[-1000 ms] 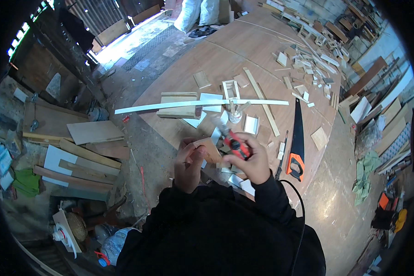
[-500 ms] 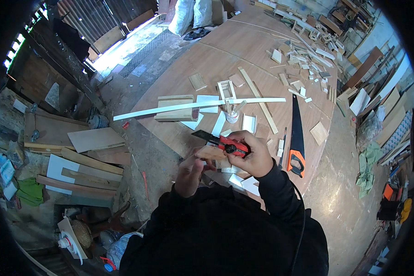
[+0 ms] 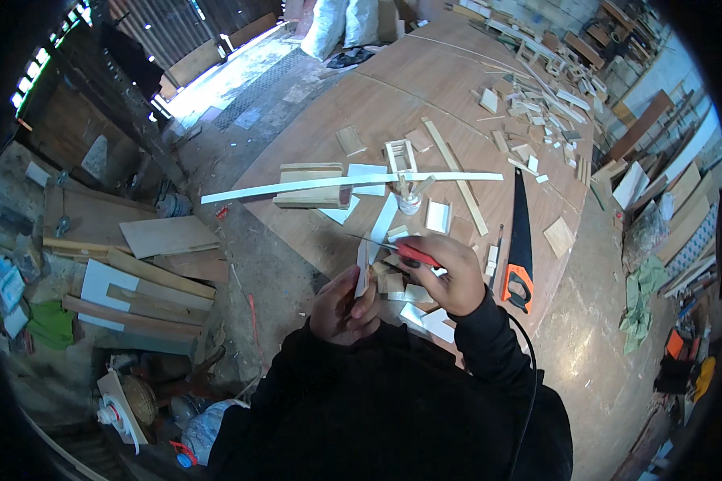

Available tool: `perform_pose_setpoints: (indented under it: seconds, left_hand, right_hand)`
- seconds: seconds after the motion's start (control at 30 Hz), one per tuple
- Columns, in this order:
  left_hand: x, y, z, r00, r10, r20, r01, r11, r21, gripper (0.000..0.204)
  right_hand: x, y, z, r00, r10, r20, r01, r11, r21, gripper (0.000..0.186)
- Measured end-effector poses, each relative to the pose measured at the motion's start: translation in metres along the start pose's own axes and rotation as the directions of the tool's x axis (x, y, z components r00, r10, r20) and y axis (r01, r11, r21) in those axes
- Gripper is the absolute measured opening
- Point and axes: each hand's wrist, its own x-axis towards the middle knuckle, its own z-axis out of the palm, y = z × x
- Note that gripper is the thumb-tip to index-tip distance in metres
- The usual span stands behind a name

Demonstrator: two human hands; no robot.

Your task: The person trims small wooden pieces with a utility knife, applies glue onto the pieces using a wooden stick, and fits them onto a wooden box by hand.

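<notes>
My left hand (image 3: 345,311) is closed round a small flat piece of wood (image 3: 363,271), which stands nearly on edge. In my right hand (image 3: 452,274) is a red utility knife (image 3: 417,252), its thin blade pointing left over the top of the wood. I cannot tell whether blade and wood touch. Just beyond them on the table stand a small white glue pot (image 3: 409,204) with sticks in it and a small open wooden frame (image 3: 399,157). A long white strip (image 3: 313,186) lies across a grooved wooden block (image 3: 297,199).
A handsaw (image 3: 519,248) with an orange handle lies on the right of the wooden table (image 3: 313,132). Several wood offcuts (image 3: 537,112) are heaped at its far right. Boards (image 3: 169,237) are stacked on the floor at left. A black cable (image 3: 531,361) runs along my right arm.
My left hand has turned the wood from lying flat to standing on edge. The knife has rolled over, so its blade now shows edge-on. The view has shifted slightly.
</notes>
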Motion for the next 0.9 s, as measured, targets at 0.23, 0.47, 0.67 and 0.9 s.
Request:
perform_pose_setpoints:
  seconds: [0.23,0.47,0.67,0.9]
  left_hand:
    - [0.006,0.001,0.009,0.989,0.144,-0.031,-0.145,0.988,-0.046,0.03]
    - [0.01,-0.005,0.004,0.945,0.307,0.111,-0.315,0.947,0.059,0.031]
    - [0.013,-0.009,0.001,0.895,0.413,0.168,-0.439,0.882,0.172,0.034]
    - [0.011,-0.003,0.005,0.922,0.351,0.162,-0.383,0.884,0.266,0.033]
  right_hand:
    - [-0.013,0.002,0.012,0.989,-0.024,0.143,0.043,0.991,-0.13,0.03]
    - [-0.009,0.004,0.016,0.994,-0.04,0.101,0.053,0.991,-0.121,0.024]
    - [-0.007,0.006,0.02,0.993,-0.016,0.118,0.035,0.987,-0.16,0.024]
    - [-0.007,0.014,0.025,0.994,-0.03,0.103,0.045,0.988,-0.146,0.022]
